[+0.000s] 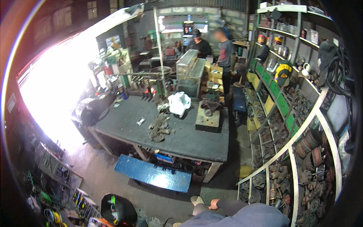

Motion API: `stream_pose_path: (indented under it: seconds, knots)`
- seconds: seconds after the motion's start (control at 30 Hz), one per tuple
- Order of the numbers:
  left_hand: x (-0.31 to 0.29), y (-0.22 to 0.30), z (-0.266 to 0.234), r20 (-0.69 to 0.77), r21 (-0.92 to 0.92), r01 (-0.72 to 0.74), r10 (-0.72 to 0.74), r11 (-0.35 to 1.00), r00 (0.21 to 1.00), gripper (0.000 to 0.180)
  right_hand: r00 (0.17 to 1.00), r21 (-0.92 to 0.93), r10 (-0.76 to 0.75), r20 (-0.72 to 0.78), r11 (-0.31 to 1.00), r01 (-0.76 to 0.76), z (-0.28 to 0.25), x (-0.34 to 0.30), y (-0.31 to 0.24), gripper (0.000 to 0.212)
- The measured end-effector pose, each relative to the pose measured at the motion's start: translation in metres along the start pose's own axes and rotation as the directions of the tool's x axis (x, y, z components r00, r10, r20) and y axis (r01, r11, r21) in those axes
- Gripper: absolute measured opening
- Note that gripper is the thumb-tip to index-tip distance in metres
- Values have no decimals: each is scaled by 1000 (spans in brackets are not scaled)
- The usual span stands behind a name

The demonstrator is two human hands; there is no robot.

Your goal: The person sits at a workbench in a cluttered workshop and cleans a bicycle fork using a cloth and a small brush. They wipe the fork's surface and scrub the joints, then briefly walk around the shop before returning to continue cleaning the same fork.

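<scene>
At the lower edge, my right hand (214,204) rests by my grey trouser leg (202,209), its dark sleeve running off to the right. Its fingers look curled in, and I make out nothing in them. My left hand is out of view. A light-coloured shoe (196,200) shows on the floor just beyond the right hand. Ahead stands a dark workbench (189,140). On it lie a crumpled grey rag (159,128), a white plastic bag (179,104), a small white item (140,121) and a metal block (207,119).
A blue bench (153,173) stands before the workbench. Shelves of used machine parts (280,178) line the right side behind a pale frame (291,166). A black bin (119,210) sits at lower left. Two people (225,51) stand at the back beside a glass-sided case (189,72).
</scene>
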State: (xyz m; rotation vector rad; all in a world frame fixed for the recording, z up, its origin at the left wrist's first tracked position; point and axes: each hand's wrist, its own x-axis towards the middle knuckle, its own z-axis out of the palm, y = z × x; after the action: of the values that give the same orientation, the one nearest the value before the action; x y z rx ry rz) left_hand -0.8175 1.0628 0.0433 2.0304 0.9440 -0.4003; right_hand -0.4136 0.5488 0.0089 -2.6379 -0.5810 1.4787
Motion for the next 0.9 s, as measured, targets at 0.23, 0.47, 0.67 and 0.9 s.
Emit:
stream_pose_path:
  seconds: [0.23,0.47,0.67,0.9]
  knots:
    - [136,221,96,192,189,-479,446,857,874,40,999,40,2,49,999,-4,27,45,129,56]
    - [210,399,146,203,226,-530,493,817,846,39,988,58,-156,-14,986,157,-71,60,211,49]
    - [218,454,187,230,211,-528,483,823,845,39,977,332,199,-80,929,-162,-163,38,321,63]
    - [229,443,178,281,181,-602,546,778,789,38,905,374,231,-358,923,-88,-199,20,386,45]
